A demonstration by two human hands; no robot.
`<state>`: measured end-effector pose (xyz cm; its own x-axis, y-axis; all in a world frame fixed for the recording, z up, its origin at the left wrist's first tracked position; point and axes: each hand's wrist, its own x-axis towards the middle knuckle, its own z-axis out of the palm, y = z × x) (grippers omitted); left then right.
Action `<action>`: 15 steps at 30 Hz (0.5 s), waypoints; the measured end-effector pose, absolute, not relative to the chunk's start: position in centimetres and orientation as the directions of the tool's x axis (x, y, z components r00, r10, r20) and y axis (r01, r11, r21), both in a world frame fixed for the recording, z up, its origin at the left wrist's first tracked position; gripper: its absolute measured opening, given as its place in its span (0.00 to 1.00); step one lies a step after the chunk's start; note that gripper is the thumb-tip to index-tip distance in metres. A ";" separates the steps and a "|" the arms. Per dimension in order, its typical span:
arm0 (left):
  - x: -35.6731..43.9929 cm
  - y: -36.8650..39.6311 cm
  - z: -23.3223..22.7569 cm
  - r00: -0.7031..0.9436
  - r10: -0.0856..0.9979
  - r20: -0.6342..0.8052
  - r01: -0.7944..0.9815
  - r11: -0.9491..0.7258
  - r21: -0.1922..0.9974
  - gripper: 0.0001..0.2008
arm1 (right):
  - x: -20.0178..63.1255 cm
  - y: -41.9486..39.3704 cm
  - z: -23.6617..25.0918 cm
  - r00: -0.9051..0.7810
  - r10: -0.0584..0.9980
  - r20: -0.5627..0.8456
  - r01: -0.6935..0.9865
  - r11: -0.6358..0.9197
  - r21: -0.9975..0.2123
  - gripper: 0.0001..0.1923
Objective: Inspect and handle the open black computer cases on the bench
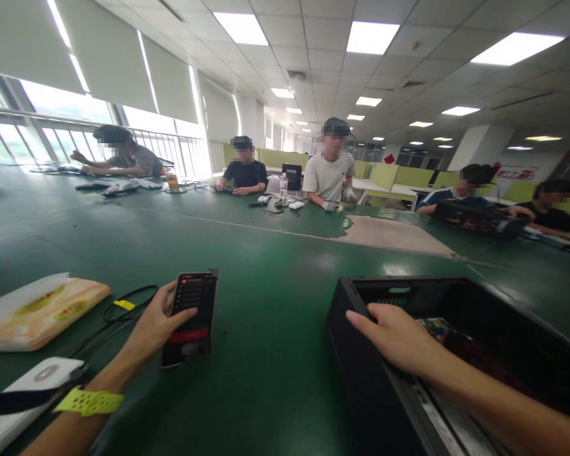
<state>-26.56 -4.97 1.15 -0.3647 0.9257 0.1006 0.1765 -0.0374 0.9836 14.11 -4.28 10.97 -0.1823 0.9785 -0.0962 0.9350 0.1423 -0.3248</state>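
A smartphone (190,320) with a dark screen and a red bar stands tilted in my left hand (164,320); its thumb lies over the screen, and a yellow-green band circles the wrist. My right hand (399,332) rests on the near-left rim of a black open case (346,354), with the thumb outside and the fingers curled over the edge inside. Within the case, part of a circuit board (434,328) and some reddish parts show. My right forearm covers much of the case's interior.
Left of the phone lie a soft tissue pack (42,310), a black cable (109,313) with a yellow tag and a white device (38,392) with a black strap. Several people sit or stand around the green table (266,253). Another black case (479,218) stands at far right.
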 end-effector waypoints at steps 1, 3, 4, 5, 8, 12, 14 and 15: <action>-26.5 -4.9 1.2 -0.353 0.932 0.083 0.141 -0.034 0.989 0.38 | 13.6 -3.7 11.0 -0.152 0.983 -0.100 0.945 0.115 -0.306 0.26; -26.4 -4.4 1.2 -0.377 0.924 0.057 0.098 -0.022 0.995 0.36 | 12.6 -2.6 10.9 -0.094 0.989 -0.112 0.957 0.059 -0.285 0.25; -26.4 -4.1 1.2 -0.400 0.915 0.047 0.093 -0.010 0.996 0.35 | 11.9 -2.1 11.0 -0.070 0.991 -0.117 0.958 0.034 -0.285 0.25; -26.3 -3.7 1.1 -0.422 0.906 0.039 0.093 0.001 0.996 0.33 | 11.1 -1.6 11.1 -0.051 0.992 -0.120 0.956 0.013 -0.292 0.25; -25.9 -2.8 1.0 -0.471 0.881 0.033 0.116 0.025 0.993 0.29 | 8.4 -0.1 11.8 -0.060 0.991 -0.119 0.945 0.018 -0.326 0.26; -25.6 -2.2 1.0 -0.459 0.888 0.033 0.141 0.037 0.989 0.32 | 6.6 0.7 12.7 -0.252 0.960 -0.120 0.897 0.185 -0.402 0.31; -25.7 -2.2 1.1 -0.413 0.909 0.056 0.196 0.028 0.980 0.37 | 7.8 0.1 12.7 -0.389 0.919 -0.063 0.850 0.332 -0.408 0.34; -25.8 -2.3 1.2 -0.401 0.912 0.085 0.246 0.017 0.969 0.39 | 8.9 -0.5 12.6 -0.438 0.899 -0.013 0.831 0.399 -0.389 0.36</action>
<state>-25.81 -2.30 1.23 -0.4007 0.9122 0.0854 0.2460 0.0173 0.9691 8.95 -0.48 12.63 -0.4378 0.8990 -0.0132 0.8306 0.3987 -0.3887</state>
